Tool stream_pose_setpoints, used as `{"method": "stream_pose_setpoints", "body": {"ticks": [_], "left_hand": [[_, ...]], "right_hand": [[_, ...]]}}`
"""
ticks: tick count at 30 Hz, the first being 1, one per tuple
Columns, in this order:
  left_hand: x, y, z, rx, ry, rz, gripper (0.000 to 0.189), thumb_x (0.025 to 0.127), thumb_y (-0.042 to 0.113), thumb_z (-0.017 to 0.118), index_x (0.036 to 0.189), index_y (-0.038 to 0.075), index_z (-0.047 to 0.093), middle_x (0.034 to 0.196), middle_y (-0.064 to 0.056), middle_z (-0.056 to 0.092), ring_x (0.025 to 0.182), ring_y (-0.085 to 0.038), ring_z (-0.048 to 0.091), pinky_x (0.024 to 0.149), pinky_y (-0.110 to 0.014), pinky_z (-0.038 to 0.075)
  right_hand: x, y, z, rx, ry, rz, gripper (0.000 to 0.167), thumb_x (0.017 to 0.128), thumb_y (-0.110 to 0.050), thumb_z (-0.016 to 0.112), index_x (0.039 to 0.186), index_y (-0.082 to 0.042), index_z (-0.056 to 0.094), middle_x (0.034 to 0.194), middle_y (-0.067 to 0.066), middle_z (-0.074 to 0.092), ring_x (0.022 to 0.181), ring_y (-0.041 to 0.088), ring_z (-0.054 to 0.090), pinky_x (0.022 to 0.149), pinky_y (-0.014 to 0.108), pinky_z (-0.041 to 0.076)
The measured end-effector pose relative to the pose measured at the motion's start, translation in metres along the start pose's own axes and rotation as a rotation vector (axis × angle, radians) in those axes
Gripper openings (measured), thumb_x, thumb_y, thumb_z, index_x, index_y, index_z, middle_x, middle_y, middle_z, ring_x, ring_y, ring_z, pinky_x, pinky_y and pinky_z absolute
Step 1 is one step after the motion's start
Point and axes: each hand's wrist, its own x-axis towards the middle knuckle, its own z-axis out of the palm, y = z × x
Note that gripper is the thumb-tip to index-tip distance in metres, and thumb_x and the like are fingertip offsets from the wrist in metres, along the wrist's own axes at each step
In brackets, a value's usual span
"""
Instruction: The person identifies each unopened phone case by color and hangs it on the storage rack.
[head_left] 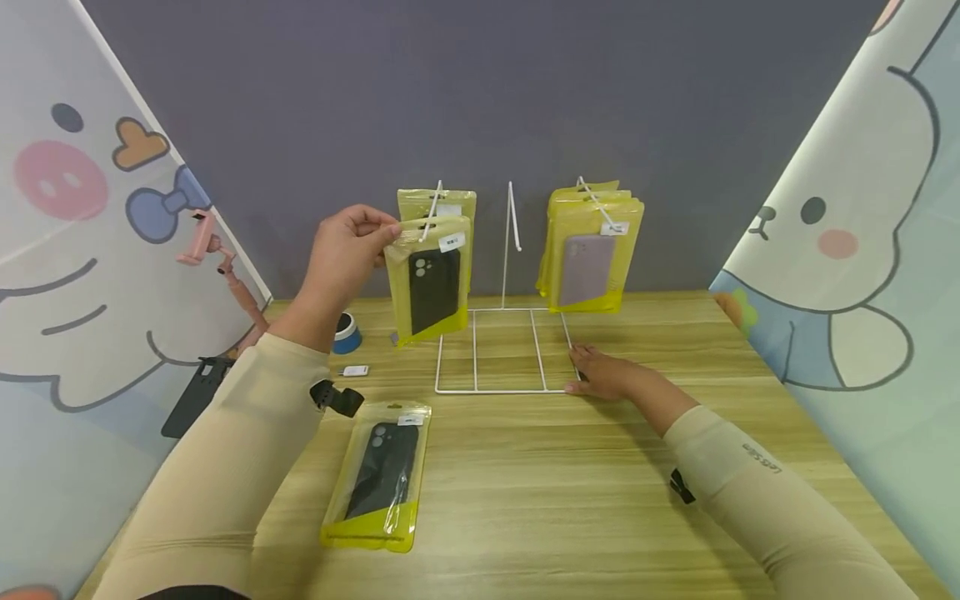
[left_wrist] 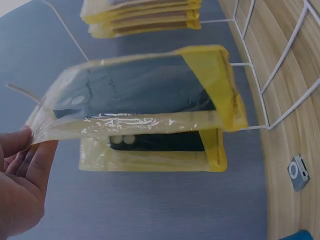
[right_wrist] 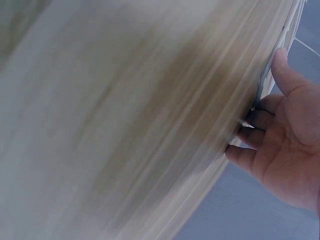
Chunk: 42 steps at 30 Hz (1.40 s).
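Note:
My left hand (head_left: 341, 258) pinches the top left corner of a clear-and-yellow bag with a black phone case (head_left: 435, 287) inside. The bag's top is at the tip of the left hook (head_left: 430, 212) of a white wire rack (head_left: 510, 392). Behind it on the same hook hangs another bagged phone case (left_wrist: 155, 142), seen below the held bag in the left wrist view. My right hand (head_left: 603, 372) rests at the front right corner of the rack's base, fingers along its side wire and thumb by the front wire.
Several yellow bags with a purple phone case (head_left: 588, 271) in front hang on the right hook. A bagged black phone case (head_left: 382, 467) lies on the table at front left. Beyond it are a small white plug-like piece (head_left: 354, 371), a blue-and-white jar (head_left: 347, 333) and a pink stand (head_left: 240, 292).

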Motion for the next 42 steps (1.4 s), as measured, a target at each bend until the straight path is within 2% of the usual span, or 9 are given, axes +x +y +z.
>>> {"method": "stream_pose_setpoints", "body": {"ticks": [10, 14, 17, 22, 29, 32, 35, 38, 42], "left_hand": [[0.040, -0.013, 0.013, -0.059, 0.026, 0.014, 0.021, 0.095, 0.034, 0.065, 0.108, 0.018, 0.068, 0.107, 0.000, 0.072, 0.089, -0.014, 0.061, 0.075, -0.029, 0.052], [0.046, -0.016, 0.015, -0.056, 0.011, 0.021, 0.024, 0.095, 0.033, 0.065, 0.112, 0.017, 0.068, 0.110, -0.001, 0.072, 0.092, -0.016, 0.061, 0.077, -0.029, 0.051], [0.043, -0.020, 0.012, -0.060, 0.002, 0.006, 0.038, 0.093, 0.038, 0.067, 0.124, 0.017, 0.061, 0.121, 0.000, 0.068, 0.106, -0.016, 0.061, 0.091, -0.034, 0.051], [0.026, -0.033, -0.001, -0.033, -0.009, -0.027, 0.066, 0.087, 0.044, 0.072, 0.142, 0.022, 0.044, 0.143, 0.005, 0.054, 0.131, -0.016, 0.051, 0.108, -0.042, 0.042], [-0.010, -0.072, -0.008, 0.164, -0.100, -0.060, 0.077, 0.083, 0.055, 0.070, 0.145, 0.019, 0.041, 0.146, -0.001, 0.051, 0.134, -0.024, 0.048, 0.106, -0.049, 0.043], [-0.026, -0.089, -0.006, 0.284, -0.208, -0.045, 0.069, 0.085, 0.056, 0.068, 0.139, 0.017, 0.048, 0.136, -0.005, 0.058, 0.123, -0.026, 0.055, 0.096, -0.049, 0.049], [-0.045, -0.106, 0.000, 0.408, -0.366, 0.007, 0.059, 0.088, 0.051, 0.069, 0.132, 0.014, 0.056, 0.126, -0.009, 0.063, 0.112, -0.029, 0.060, 0.087, -0.047, 0.053], [-0.062, -0.123, 0.007, 0.527, -0.504, 0.065, 0.055, 0.089, 0.043, 0.071, 0.131, 0.010, 0.059, 0.126, -0.012, 0.064, 0.113, -0.032, 0.062, 0.088, -0.049, 0.053], [-0.080, -0.141, 0.011, 0.665, -0.626, 0.062, 0.060, 0.087, 0.038, 0.074, 0.135, 0.005, 0.057, 0.131, -0.016, 0.062, 0.119, -0.038, 0.058, 0.096, -0.054, 0.049]], "right_hand": [[-0.003, -0.001, -0.001, 0.022, 0.003, -0.019, 0.096, 0.098, -0.059, 0.044, 0.152, 0.013, 0.012, 0.158, 0.035, 0.004, 0.147, 0.050, 0.003, 0.119, 0.061, 0.010], [0.000, 0.000, 0.002, 0.004, 0.004, -0.004, 0.090, 0.100, -0.053, 0.046, 0.153, 0.012, 0.012, 0.159, 0.033, 0.005, 0.148, 0.048, 0.004, 0.119, 0.060, 0.011], [0.003, 0.000, 0.003, -0.010, -0.001, 0.009, 0.086, 0.101, -0.048, 0.047, 0.153, 0.011, 0.011, 0.160, 0.031, 0.005, 0.148, 0.047, 0.004, 0.120, 0.058, 0.013], [0.003, -0.001, 0.003, -0.007, -0.001, 0.010, 0.086, 0.101, -0.047, 0.048, 0.153, 0.011, 0.011, 0.159, 0.032, 0.005, 0.148, 0.048, 0.004, 0.120, 0.059, 0.012], [0.003, 0.001, 0.001, 0.001, -0.020, 0.016, 0.087, 0.102, -0.047, 0.047, 0.153, 0.012, 0.009, 0.159, 0.032, 0.003, 0.148, 0.048, 0.002, 0.120, 0.059, 0.011], [0.003, 0.001, 0.000, 0.006, -0.024, 0.013, 0.086, 0.102, -0.046, 0.047, 0.153, 0.012, 0.009, 0.159, 0.032, 0.002, 0.148, 0.048, 0.002, 0.119, 0.059, 0.011], [0.002, 0.000, 0.000, 0.009, -0.033, 0.014, 0.086, 0.102, -0.047, 0.047, 0.153, 0.011, 0.008, 0.160, 0.031, 0.001, 0.148, 0.048, 0.001, 0.119, 0.059, 0.011], [0.001, -0.001, -0.001, 0.014, -0.036, 0.015, 0.086, 0.102, -0.046, 0.047, 0.153, 0.012, 0.008, 0.159, 0.032, 0.001, 0.148, 0.048, 0.001, 0.119, 0.060, 0.011], [0.001, -0.003, -0.001, 0.024, -0.033, 0.013, 0.086, 0.102, -0.046, 0.048, 0.152, 0.012, 0.008, 0.159, 0.032, 0.001, 0.147, 0.049, 0.001, 0.119, 0.060, 0.011]]}}
